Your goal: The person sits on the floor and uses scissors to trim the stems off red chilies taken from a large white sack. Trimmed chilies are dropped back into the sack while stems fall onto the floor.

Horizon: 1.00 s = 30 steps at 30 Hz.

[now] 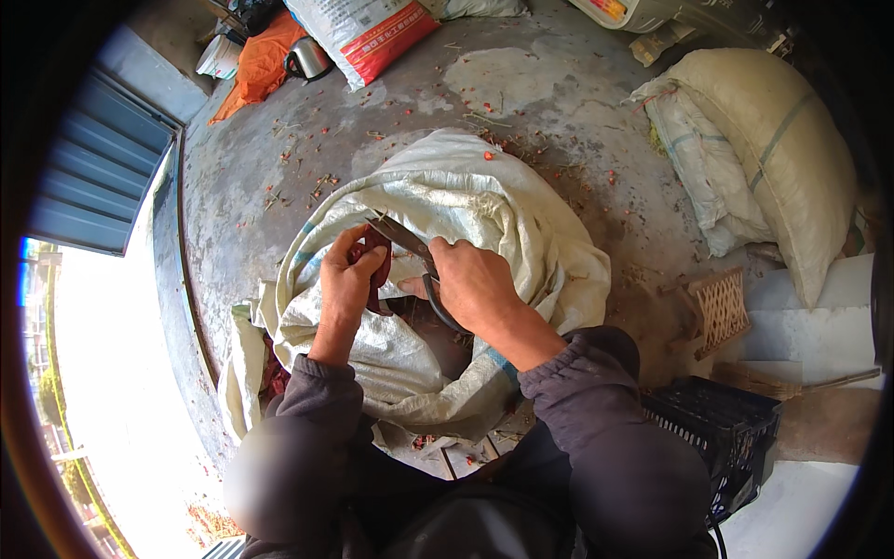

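Dried red chilli peppers [378,271] are pinched between the thumb and fingers of my left hand [353,272]. My right hand [475,283] grips a pair of scissors [404,239] by dark handles, with the blades pointing up and left at the stem end of the peppers. Below both hands lies a white woven sack [391,356], its rim rolled down around a wide mouth. The sack's inside is dark and partly hidden by my right hand and the scissors. Left of it, a second woven sack [242,370] holds more dark red peppers [275,374].
Full woven sacks [775,140] rest at the right, above a black plastic crate [719,426]. At the back are a printed sack [370,35], a metal kettle [309,58] and an orange cloth [262,63]. Stems and pepper bits litter the concrete floor [391,119]. A bright doorway opens left.
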### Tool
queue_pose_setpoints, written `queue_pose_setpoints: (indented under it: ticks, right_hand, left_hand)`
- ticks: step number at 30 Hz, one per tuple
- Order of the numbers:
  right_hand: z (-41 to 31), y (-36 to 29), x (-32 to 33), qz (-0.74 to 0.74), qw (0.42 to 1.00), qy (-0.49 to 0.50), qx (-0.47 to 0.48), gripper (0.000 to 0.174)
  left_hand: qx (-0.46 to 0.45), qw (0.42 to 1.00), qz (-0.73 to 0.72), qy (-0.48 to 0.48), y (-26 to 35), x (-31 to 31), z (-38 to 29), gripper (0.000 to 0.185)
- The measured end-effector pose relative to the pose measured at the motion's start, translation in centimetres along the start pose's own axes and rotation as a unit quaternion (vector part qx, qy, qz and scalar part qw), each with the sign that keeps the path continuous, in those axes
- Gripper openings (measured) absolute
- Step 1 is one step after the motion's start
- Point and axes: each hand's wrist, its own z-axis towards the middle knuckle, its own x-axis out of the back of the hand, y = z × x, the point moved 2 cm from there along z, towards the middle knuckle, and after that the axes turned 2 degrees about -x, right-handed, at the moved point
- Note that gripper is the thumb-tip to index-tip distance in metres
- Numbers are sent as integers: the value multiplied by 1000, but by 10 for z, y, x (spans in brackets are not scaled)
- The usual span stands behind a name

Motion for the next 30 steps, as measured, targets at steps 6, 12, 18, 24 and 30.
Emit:
queue_pose_setpoints:
  ticks: [6, 12, 18, 24, 30]
  right_hand:
    - [1, 0, -5, 30, 999, -4, 28, 54]
    - [4, 1, -11, 240, 967, -17, 78, 57]
    - [-7, -8, -11, 576, 776, -253, -42, 52]
    - [0, -20, -1, 722, 645, -250, -32, 54]
    - [28, 2, 14, 662, 747, -64, -9, 67]
  left_hand:
    - [-17, 998, 66, -9, -2, 9, 7, 17]
    - [-3, 999, -31, -28, 5, 15, 6, 10]
    - [3, 984, -177, -30, 4, 19, 4, 12]
    - [9, 959, -284, -9, 4, 11, 2, 17]
    - [21, 989, -149, -10, 40, 35, -10, 20]
